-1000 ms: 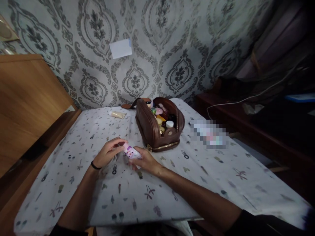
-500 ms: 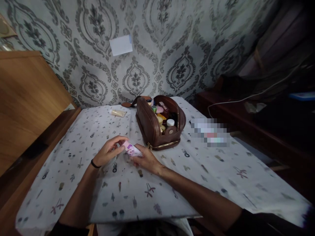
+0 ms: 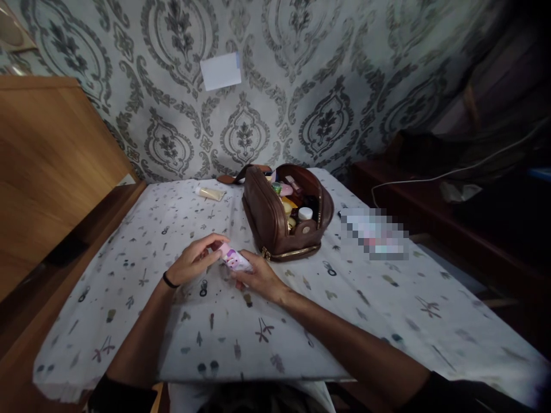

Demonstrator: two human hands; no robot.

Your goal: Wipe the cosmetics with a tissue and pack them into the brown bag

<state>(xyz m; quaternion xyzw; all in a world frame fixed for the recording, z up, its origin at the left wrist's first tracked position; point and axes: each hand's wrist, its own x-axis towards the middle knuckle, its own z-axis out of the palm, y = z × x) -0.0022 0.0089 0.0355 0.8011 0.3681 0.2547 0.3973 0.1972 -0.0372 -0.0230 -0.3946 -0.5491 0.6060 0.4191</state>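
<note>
A small pink and white tube with purple print (image 3: 235,260) is between my two hands, above the patterned tablecloth. My left hand (image 3: 196,259), with a black band at the wrist, has its fingers closed on the tube's pink left end. Wrapped round the other end is my right hand (image 3: 261,277). Just beyond it stands an open brown leather bag (image 3: 267,221), unzipped, with several small items inside, among them a white-capped jar (image 3: 305,214). A cream-coloured tube (image 3: 210,194) lies on the cloth left of the bag.
The white printed cloth (image 3: 150,321) covers the table up to the patterned wall. A blurred-out flat object (image 3: 376,232) lies right of the bag. A wooden cabinet (image 3: 55,172) borders the left side, and a white cable (image 3: 430,179) runs at the right.
The whole view has shifted slightly, so things appear a little further right. Both hands keep their hold on the pink and white tube, which looks nearly unchanged in pose.
</note>
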